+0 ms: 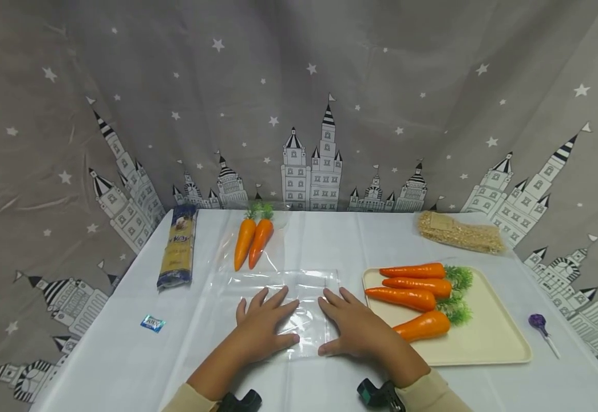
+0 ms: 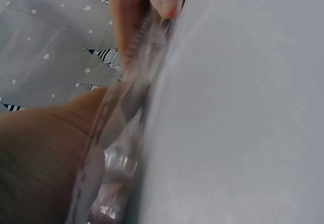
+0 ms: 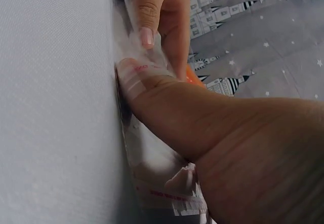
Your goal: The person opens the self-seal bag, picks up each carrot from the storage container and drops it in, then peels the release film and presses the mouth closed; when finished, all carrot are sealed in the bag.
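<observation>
A clear plastic bag point(image 1: 309, 323) lies on the white tabletop between my hands. My left hand point(image 1: 261, 331) rests on its left part with fingers spread. On its right side, my right hand point(image 1: 356, 327) also lies with spread fingers. In the right wrist view, clear film with pink print point(image 3: 167, 192) runs by the thumb, and part of the film covers the thumb tip. The left wrist view shows the bag's edge point(image 2: 96, 133) standing up beside the left hand, partly blurred. Beyond the bag, two carrots point(image 1: 254, 243) with green tops lie on or in another clear bag.
Several carrots point(image 1: 413, 286) lie on a cream tray point(image 1: 494, 349) at the right. A purple lollipop point(image 1: 538, 323) sits beyond it. A pack of grain point(image 1: 460, 232) is at the back right. Left are a blue-and-yellow packet point(image 1: 177, 246) and a small blue sweet point(image 1: 152, 323).
</observation>
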Demonstrator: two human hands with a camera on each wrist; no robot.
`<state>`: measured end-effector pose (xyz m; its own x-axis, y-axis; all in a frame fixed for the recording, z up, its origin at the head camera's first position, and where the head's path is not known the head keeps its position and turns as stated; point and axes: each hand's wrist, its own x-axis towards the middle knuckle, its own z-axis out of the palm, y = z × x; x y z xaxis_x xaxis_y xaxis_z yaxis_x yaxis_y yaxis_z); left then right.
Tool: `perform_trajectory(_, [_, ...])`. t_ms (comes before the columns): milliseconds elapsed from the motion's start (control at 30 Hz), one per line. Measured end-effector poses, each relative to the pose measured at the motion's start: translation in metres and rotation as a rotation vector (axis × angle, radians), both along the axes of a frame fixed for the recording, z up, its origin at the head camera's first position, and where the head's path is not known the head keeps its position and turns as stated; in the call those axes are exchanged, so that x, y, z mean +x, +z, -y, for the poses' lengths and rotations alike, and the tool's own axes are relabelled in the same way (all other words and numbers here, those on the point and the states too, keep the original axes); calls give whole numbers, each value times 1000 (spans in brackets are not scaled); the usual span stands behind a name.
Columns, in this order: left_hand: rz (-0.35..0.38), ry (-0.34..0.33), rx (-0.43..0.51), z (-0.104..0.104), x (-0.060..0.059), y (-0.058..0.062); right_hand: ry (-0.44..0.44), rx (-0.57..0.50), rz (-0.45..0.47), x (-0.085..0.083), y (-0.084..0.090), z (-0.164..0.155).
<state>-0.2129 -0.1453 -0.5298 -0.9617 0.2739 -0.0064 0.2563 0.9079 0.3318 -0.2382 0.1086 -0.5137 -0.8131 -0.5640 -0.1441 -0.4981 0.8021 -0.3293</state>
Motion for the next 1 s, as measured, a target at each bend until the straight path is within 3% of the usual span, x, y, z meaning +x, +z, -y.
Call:
perform_trajectory(200, [-56,9,100,5,-1,-4,-7,-5,0,-1,-1,0])
perform_trajectory(500, [-70,41,214,9,-5,-10,-27,-48,-19,-3,-5,0])
perform_trajectory(633, [-85,38,238,11,-4,-9,-37,-125,-28,-4,-4,-2])
perform_trajectory(800, [-92,44,251,13,-3,-7,-86,-274,-40,-5,12,-11])
perform_trajectory(1000, [-81,37,276,11,-4,-9,-238,-370,-75,-2,33,-41])
